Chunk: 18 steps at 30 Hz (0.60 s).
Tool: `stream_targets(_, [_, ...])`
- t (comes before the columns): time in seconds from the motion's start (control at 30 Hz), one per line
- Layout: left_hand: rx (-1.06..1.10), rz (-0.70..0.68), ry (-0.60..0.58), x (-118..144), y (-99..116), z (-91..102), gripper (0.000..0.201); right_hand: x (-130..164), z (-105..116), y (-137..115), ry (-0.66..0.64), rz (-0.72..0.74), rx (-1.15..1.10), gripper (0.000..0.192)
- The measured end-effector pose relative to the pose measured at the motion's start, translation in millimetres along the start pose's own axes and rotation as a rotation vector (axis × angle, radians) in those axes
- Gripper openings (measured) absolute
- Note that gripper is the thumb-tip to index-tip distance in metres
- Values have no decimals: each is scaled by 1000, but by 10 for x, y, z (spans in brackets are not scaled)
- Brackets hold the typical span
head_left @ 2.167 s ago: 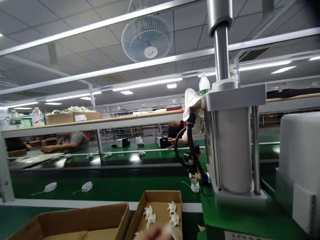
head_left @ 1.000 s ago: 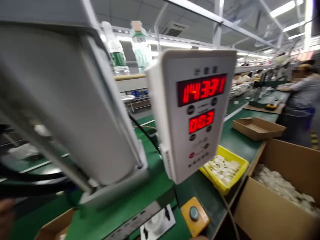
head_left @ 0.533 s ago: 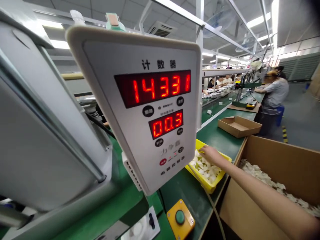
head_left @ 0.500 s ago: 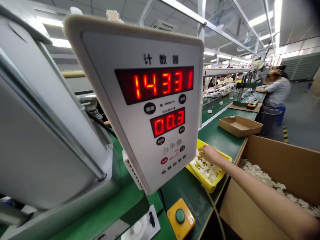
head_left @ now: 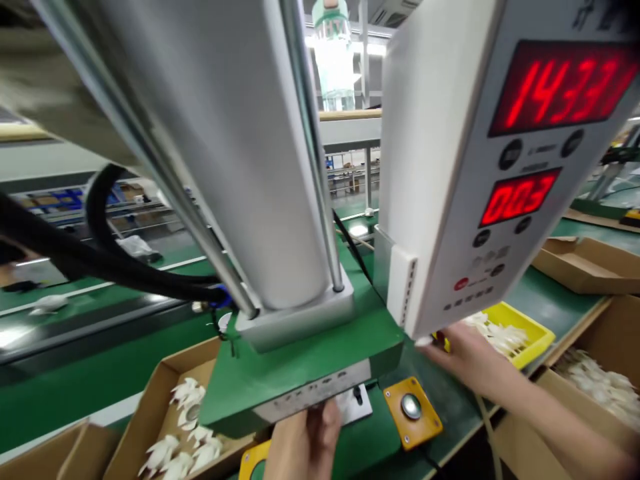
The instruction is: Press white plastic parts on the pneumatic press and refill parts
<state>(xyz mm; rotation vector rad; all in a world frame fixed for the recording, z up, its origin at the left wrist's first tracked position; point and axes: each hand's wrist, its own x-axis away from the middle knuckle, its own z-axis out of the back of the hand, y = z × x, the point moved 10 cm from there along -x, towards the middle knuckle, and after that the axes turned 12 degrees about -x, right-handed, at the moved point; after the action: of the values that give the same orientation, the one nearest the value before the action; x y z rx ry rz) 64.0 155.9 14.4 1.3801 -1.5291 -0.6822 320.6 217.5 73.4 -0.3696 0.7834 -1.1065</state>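
right hand (head_left: 463,357) beside yellow tray (head_left: 525,330), grip unclear; left hand (head_left: 305,440) under press base (head_left: 300,373), grip unclear.

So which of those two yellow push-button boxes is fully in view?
The yellow push-button box right of the left hand, grey button showing. The other yellow box is cut off at the picture's bottom edge.

The left hand's (head_left: 305,443) fingertips vanish under the green press base (head_left: 300,363) at 12 o'clock. The right hand's (head_left: 463,357) fingers are hidden behind the counter box (head_left: 480,167), whose top digits are cut off and blurred.
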Motion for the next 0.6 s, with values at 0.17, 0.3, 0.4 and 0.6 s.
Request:
stream_targets(0.17, [108, -2, -126, -120, 26, -446, 28, 184, -544, -755, -173, 60, -226, 14])
stream_targets(0.3, [-9, -13, -72, -25, 56, -355, 31, 122, -780, -979, -207, 152, -268, 4])
stream_targets(0.4, [-47, -109, 89, 66, 186, -17, 33, 48, -1004, -1085, -215, 203, -223, 4])
stream_targets(0.6, [-37, 34, 115, 211, 46, 566, 46, 21, -1275, -1265, -125, 361, -54, 20])
